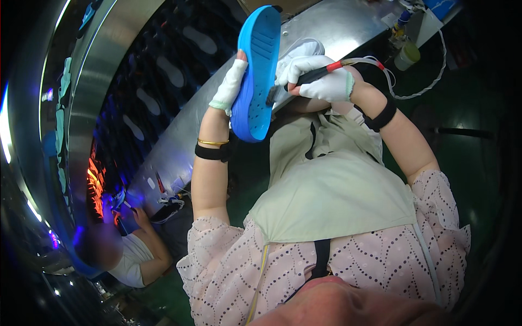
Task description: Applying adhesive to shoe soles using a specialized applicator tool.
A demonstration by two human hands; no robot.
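My left hand (231, 86), in a white fingertip-less glove, grips a blue shoe sole (259, 70) by its left edge. The sole stands tilted with its long side roughly upright, its hollow inner face with small holes turned to the right. My right hand (322, 79), gloved the same way, is closed round a black-handled brush (324, 71) fed by a pale tube with red bands. The brush's dark bristles are at the sole's right edge, low down; they seem to touch it. Behind the right hand lies a whitish, clear-looking thing (304, 48), partly hidden.
A metal bench (331, 26) runs along the front. Beyond it a dark conveyor (163, 41) carries several pale soles. At the right, the brush tube (418, 96) loops beside a yellowish jar (407, 56). Lower left, a co-worker (136, 258) in white reaches toward the line.
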